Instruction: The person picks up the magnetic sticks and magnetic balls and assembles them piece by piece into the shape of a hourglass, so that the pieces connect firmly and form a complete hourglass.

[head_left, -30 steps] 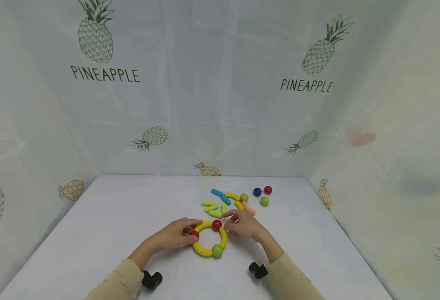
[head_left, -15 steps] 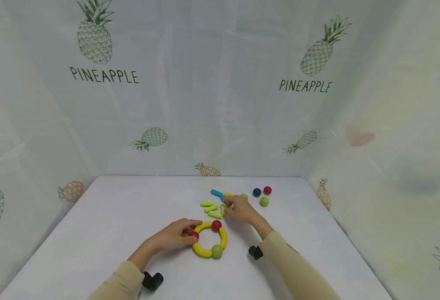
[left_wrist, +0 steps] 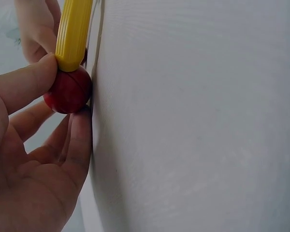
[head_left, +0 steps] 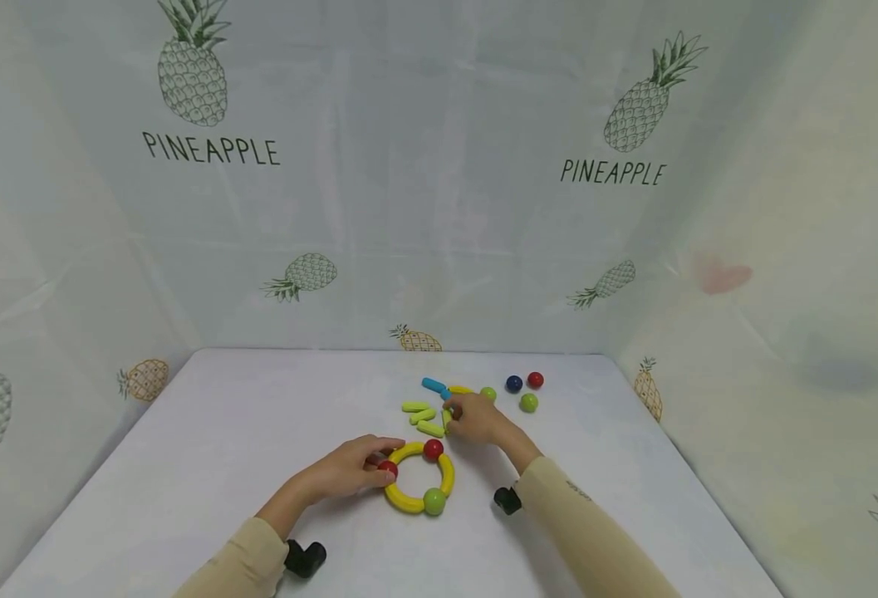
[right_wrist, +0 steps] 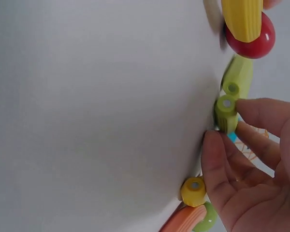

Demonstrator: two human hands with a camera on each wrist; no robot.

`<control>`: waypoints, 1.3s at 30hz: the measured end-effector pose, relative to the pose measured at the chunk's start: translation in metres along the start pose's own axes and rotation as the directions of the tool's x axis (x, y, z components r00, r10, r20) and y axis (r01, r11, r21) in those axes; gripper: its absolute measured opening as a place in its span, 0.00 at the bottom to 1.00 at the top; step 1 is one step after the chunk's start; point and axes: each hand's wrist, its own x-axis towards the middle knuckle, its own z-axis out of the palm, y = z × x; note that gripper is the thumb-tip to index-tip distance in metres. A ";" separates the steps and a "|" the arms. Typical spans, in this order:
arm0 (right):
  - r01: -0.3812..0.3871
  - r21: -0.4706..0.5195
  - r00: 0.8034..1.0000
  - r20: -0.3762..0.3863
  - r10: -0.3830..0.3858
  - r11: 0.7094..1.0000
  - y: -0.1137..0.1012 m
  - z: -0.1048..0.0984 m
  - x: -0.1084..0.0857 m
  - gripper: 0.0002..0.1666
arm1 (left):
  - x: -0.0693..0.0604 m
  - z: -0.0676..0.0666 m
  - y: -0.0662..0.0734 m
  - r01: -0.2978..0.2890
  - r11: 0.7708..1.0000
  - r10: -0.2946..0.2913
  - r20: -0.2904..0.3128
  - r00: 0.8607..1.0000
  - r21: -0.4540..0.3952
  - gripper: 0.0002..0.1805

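Observation:
On the white table lies a ring of curved yellow sticks [head_left: 405, 502] joined by two red balls [head_left: 434, 449] and a light green ball [head_left: 434, 502]. My left hand [head_left: 349, 471] pinches the red ball [left_wrist: 68, 92] at the ring's left side, its thumb touching the end of a yellow stick [left_wrist: 74, 38]. Farther off, my right hand [head_left: 478, 418] has its thumb and fingers around a short light green magnetic stick [right_wrist: 226, 114]. A pale metal dot shows in that stick's end. Other light green sticks [head_left: 416, 407] lie just left of this hand.
Behind the right hand are blue sticks [head_left: 434, 384], a curved yellow stick [head_left: 460, 389] and a green ball [head_left: 488, 394]. To the right sit a dark blue ball [head_left: 514, 384], a red ball [head_left: 535, 379] and another green ball [head_left: 529, 403]. An orange stick [right_wrist: 185, 220] lies beside the right fingers.
My right hand has left the ring's right side, moved away to the light green sticks and taken one between thumb and fingers. My left hand stays on the red ball.

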 end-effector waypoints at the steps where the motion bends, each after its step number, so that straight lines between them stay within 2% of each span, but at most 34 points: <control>1: 0.001 0.003 1.000 0.007 -0.001 1.000 0.000 -0.002 -0.001 0.23 | 0.000 0.000 0.000 0.000 1.000 0.000 0.000 1.000 -0.001 0.31; 6: -0.007 0.031 1.000 0.021 0.007 0.999 0.001 -0.005 -0.004 0.19 | 0.001 -0.002 0.000 -0.006 1.000 0.006 0.001 1.000 -0.004 0.31; 15: -0.039 0.054 0.999 -0.010 0.040 0.998 0.001 -0.001 -0.008 0.19 | 0.001 -0.002 -0.003 -0.008 1.000 0.008 -0.001 1.000 -0.025 0.31; 22: -0.067 0.114 0.997 -0.024 0.070 0.991 0.002 -0.001 -0.010 0.17 | -0.001 -0.002 -0.003 -0.022 1.000 0.021 -0.036 0.999 -0.019 0.29; 30: 0.040 0.187 0.996 -0.083 -0.024 0.982 0.009 0.004 -0.020 0.19 | -0.003 -0.002 0.000 0.001 1.000 0.000 -0.091 0.996 0.013 0.27; 39: 0.130 0.234 0.982 -0.165 -0.092 0.963 0.000 0.001 -0.030 0.21 | -0.002 -0.002 0.000 0.018 1.000 -0.017 -0.092 0.996 0.014 0.25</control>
